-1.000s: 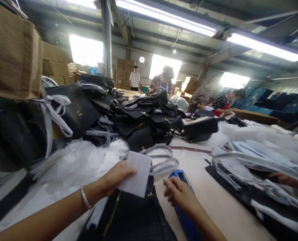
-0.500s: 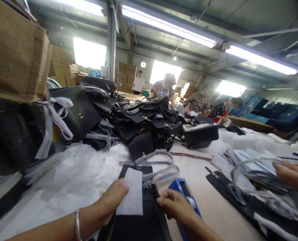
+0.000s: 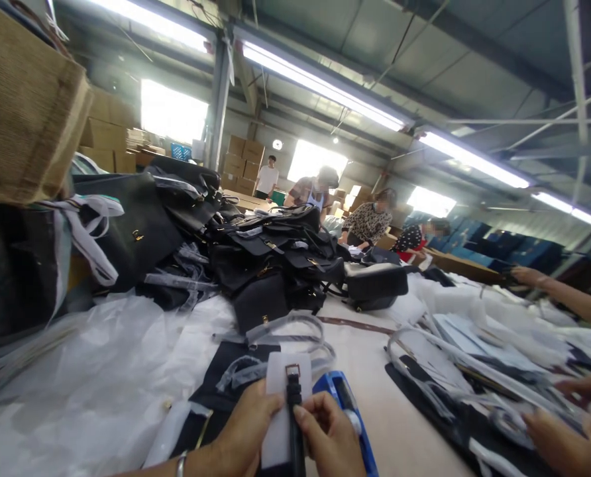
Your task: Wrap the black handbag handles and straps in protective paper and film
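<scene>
My left hand (image 3: 246, 424) pinches a white sheet of thin packing material (image 3: 275, 374), its thumb on the near face. Across that sheet lies a black strap (image 3: 293, 392) with a gold-toned buckle at its top end. My right hand (image 3: 329, 430) grips the strap between thumb and fingers, just below the buckle. Behind both hands a black bag (image 3: 220, 368) lies partly covered, and its handles (image 3: 300, 322) are wrapped in clear plastic. A blue tape dispenser (image 3: 336, 384) stands right beside my right hand.
Black bags (image 3: 275, 258) are heaped beyond my hands. White tissue sheets (image 3: 121, 358) spread on the left, under a brown fabric bag (image 3: 27, 99). At right, a co-worker's hands (image 3: 558, 430) are over another black bag (image 3: 439, 397). Several people work farther back.
The white sheet has moved right and turned under the strap. My right hand has brought the buckle end over it. Another arm has come into view at right.
</scene>
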Available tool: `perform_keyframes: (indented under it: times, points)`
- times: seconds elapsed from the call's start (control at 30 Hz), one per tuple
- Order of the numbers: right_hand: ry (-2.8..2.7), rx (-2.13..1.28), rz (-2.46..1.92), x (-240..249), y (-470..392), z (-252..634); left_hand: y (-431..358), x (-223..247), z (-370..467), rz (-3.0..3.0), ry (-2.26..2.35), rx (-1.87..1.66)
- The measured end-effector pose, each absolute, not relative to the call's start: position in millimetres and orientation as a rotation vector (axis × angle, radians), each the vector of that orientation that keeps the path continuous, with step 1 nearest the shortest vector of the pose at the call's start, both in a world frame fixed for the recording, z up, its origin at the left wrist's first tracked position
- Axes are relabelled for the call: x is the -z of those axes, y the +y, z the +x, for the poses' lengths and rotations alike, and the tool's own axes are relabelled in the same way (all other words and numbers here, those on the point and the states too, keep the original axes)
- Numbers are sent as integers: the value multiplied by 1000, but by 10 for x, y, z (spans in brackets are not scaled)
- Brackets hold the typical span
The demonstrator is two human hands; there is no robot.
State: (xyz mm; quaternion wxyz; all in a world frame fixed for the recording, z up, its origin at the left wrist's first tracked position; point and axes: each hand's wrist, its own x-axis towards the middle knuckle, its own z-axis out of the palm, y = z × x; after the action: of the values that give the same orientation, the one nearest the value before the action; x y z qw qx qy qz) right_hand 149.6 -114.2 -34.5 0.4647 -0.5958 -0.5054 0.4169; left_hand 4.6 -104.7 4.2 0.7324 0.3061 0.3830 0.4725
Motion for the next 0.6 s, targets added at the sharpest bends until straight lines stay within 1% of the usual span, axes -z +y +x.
perform_keyframes:
  times: [0.17, 0.23, 0.3, 0.4, 0.47, 0.53, 0.6]
  points:
    - [-1290, -683, -1610, 301, -1210, 1498, -953, 122, 63, 756, 818, -1003]
    - [-1191, -637, -1574, 343, -1205, 1501, -929, 175, 71, 761, 815, -997]
    - [-1078, -740, -1459, 405, -1181, 1520, -922, 184, 83, 763, 778, -991]
    - [-1022, -1095, -1235, 424, -1133, 1574, -929, 123, 105, 803, 758, -978]
    - [-1021, -1283, -1100, 328, -1104, 1612, -935, 62, 125, 853, 797, -976]
    - [-1037, -1349, -1022, 164, -1069, 1643, -938, 15, 151, 914, 822, -969]
    - [-1100, -1310, -1041, 0, -1017, 1669, -933, -8, 180, 969, 809, -963]
